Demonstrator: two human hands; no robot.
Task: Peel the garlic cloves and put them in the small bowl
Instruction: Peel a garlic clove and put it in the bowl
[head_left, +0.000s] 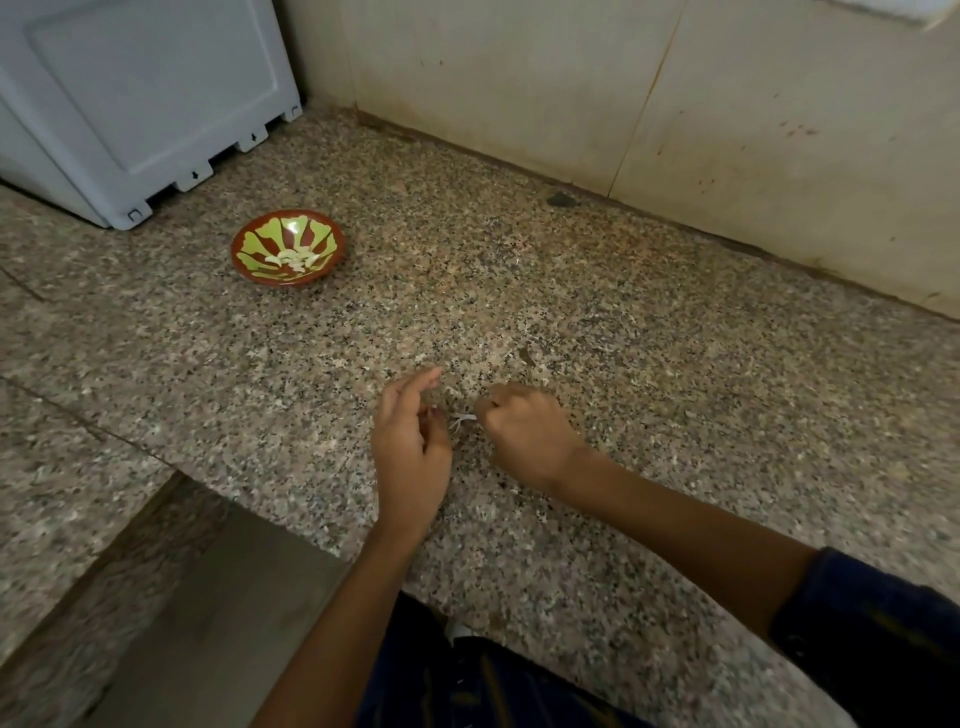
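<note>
Garlic cloves (293, 258), already peeled, lie in the small bowl (244, 248) at the far left of the worktop (597, 312), well apart from the hands, likely to keep it free of scraps. Nearer, the right hand (527, 434) is curled into a fist and pinches a wisp of white garlic skin (461, 420) between the two hands. The left hand (410, 441) stands on edge just beside it, fingers loosely bent; whether it holds a clove I cannot tell.
</note>
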